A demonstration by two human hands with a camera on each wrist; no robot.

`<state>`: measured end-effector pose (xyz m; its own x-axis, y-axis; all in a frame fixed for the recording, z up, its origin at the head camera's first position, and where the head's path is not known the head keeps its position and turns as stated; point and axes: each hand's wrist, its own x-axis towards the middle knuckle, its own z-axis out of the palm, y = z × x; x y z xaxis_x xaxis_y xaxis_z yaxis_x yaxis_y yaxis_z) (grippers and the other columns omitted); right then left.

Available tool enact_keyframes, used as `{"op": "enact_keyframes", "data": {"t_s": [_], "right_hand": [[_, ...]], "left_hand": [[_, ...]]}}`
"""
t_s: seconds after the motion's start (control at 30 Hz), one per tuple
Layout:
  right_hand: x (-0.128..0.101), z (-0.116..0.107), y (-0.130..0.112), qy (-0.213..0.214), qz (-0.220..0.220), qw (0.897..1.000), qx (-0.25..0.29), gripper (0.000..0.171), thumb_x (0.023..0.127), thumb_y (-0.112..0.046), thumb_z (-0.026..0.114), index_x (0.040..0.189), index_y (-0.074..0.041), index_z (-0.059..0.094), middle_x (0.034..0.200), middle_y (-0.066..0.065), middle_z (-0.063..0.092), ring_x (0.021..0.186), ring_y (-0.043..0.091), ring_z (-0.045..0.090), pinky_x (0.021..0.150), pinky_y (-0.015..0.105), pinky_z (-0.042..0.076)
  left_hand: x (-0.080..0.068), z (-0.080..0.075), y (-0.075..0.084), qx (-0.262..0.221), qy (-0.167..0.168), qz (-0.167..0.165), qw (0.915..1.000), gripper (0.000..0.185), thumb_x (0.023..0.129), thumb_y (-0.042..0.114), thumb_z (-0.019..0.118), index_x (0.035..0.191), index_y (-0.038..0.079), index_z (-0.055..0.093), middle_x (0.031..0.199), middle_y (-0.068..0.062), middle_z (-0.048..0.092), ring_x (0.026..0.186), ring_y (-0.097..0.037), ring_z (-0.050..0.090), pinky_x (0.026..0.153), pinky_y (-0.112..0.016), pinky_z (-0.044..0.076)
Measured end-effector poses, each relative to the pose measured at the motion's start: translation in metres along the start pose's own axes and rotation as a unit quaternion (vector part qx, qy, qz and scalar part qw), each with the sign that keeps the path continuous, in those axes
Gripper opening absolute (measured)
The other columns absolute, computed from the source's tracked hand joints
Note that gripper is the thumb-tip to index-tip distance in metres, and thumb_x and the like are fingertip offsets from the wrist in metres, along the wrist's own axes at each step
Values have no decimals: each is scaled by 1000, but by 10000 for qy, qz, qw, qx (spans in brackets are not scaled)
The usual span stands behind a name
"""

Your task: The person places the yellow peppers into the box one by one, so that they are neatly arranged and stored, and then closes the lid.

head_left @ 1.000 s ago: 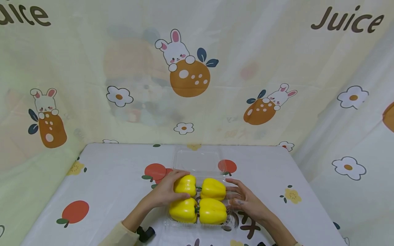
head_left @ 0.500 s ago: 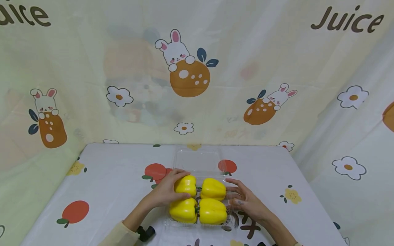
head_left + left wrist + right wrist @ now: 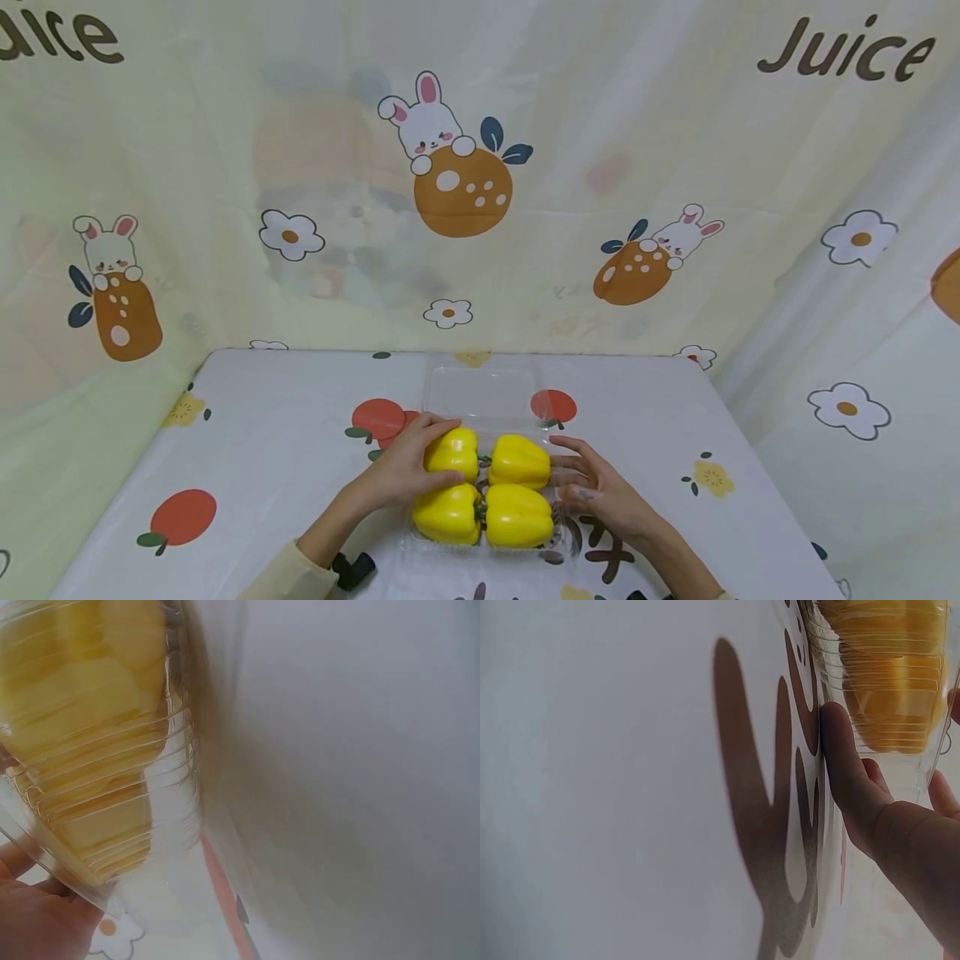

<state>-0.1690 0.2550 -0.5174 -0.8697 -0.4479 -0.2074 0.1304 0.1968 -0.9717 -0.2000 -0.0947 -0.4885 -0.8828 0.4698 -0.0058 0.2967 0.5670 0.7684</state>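
Several yellow bell peppers sit in two rows in a clear plastic clamshell container (image 3: 442,547), stems facing inward. My left hand (image 3: 401,467) grips the far-left bell pepper (image 3: 454,448), fingers over its back side and thumb along its near side. In the left wrist view, part of that hand (image 3: 45,919) shows beside the ribbed clear wall (image 3: 169,776). My right hand (image 3: 600,492) lies along the container's right side with its fingers loosely extended towards the far-right pepper (image 3: 519,461). From the right wrist view, the thumb (image 3: 838,731) reaches up close beside the ribbed wall.
The container's clear lid (image 3: 483,392) lies folded back on the far side. A white printed cloth (image 3: 270,467) covers the table, with patterned curtains (image 3: 525,275) behind and at the sides. A small black object (image 3: 354,571) shows by the left sleeve.
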Motion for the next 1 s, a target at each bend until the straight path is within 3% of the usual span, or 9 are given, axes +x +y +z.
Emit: {"op": "enact_keyframes", "data": {"t_s": [0.57,1.0], "right_hand": [[0,0,-1,-29,-39,10000,-13,74,106,-25,63,167,-18,22,163,33,37,136,36,60,105,50,60],[1,1,0,26,14,10000,2,76,104,-23,65,167,-18,23,163,33,38,136,36,60,104,51,60]], "left_hand": [[-2,-1,2,343,90,168,9992,75,89,43,83,152,13,56,149,-9,54,130,-25,54,109,-50,56],[-6,-1,2,472,148,348,9982,72,90,45,79,152,16,57,154,-7,51,139,-26,47,111,-53,54]]}}
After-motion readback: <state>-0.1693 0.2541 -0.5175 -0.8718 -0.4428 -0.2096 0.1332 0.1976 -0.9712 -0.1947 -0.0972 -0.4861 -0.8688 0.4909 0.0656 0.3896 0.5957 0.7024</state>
